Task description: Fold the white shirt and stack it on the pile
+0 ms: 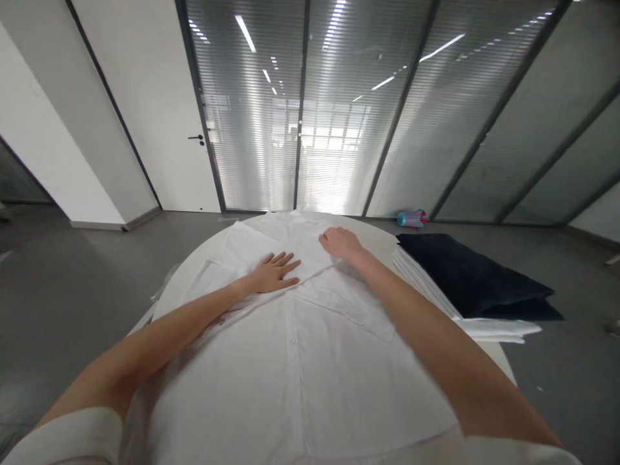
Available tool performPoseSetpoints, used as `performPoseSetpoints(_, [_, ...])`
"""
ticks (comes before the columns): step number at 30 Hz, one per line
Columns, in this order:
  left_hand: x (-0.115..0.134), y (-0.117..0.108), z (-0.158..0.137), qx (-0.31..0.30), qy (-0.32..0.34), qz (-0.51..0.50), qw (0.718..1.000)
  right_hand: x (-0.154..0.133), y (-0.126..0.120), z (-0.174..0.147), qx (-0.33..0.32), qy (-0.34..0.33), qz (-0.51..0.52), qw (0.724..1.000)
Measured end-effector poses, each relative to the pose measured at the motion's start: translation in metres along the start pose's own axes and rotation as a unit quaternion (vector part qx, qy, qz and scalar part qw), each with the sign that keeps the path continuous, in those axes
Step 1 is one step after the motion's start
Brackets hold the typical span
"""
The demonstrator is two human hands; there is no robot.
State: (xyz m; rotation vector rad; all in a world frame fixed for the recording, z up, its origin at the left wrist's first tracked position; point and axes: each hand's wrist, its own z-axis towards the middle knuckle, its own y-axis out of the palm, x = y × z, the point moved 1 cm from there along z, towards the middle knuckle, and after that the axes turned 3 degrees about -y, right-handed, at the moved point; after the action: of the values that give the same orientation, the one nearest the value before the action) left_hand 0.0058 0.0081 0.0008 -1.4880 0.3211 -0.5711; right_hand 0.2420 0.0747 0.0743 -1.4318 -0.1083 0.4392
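Note:
A white button-front shirt [261,361] lies spread over the round table, its button placket running down the middle toward me. My left hand [274,272] rests flat on the upper part of the shirt with its fingers spread. To the right of it, my right hand [340,243] is closed, fingers curled down against the cloth. Whether fabric is pinched in those fingers is hidden from this angle. A creased fold of the shirt crosses between and below the two hands.
White folded cloths [431,287] are stacked at the table's right edge, with a dark navy folded cloth [469,271] on top, overhanging it. The white round table [181,287] has its rim showing at left. A blue-and-red striped item [411,219] lies on the floor by the glass partition [339,161].

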Motion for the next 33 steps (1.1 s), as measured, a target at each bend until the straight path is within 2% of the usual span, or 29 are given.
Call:
performPoseSetpoints(3, [0.004, -0.002, -0.005, 0.001, -0.006, 0.003, 1.000, 0.002, 0.017, 0.017, 0.008, -0.010, -0.019, 1.000])
performPoseSetpoints(7, [0.006, -0.004, -0.013, 0.001, -0.039, 0.003, 0.999, 0.023, 0.057, 0.027, -0.059, 0.055, -0.045, 0.996])
performPoseSetpoints(10, [0.004, -0.004, -0.015, -0.005, -0.048, 0.001, 0.999, 0.037, 0.072, 0.026, -0.084, 0.073, -0.047, 0.993])
performPoseSetpoints(15, [0.007, -0.003, -0.012, -0.013, -0.022, 0.000, 1.000, 0.040, 0.062, 0.022, -0.080, 0.089, -0.063, 0.991])
performPoseSetpoints(21, [0.023, -0.004, -0.017, -0.023, 0.012, 0.000, 1.000, 0.052, 0.055, 0.025, -0.012, 0.111, -0.093, 0.989])
performPoseSetpoints(25, [0.031, -0.007, -0.021, -0.028, 0.022, -0.001, 0.999, 0.070, 0.065, 0.031, -0.045, 0.139, -0.074, 0.987])
performPoseSetpoints(27, [0.035, -0.010, -0.027, -0.024, 0.021, 0.005, 0.999, 0.076, 0.067, 0.033, -0.049, 0.132, -0.081, 0.987])
performPoseSetpoints(31, [0.047, -0.018, -0.053, 0.001, 0.011, 0.010, 1.000, 0.080, 0.063, 0.036, -0.086, 0.101, -0.084, 0.988])
performPoseSetpoints(33, [0.051, -0.020, -0.069, -0.010, 0.008, 0.000, 1.000, 0.080, 0.057, 0.034, -0.098, 0.094, -0.081, 0.987])
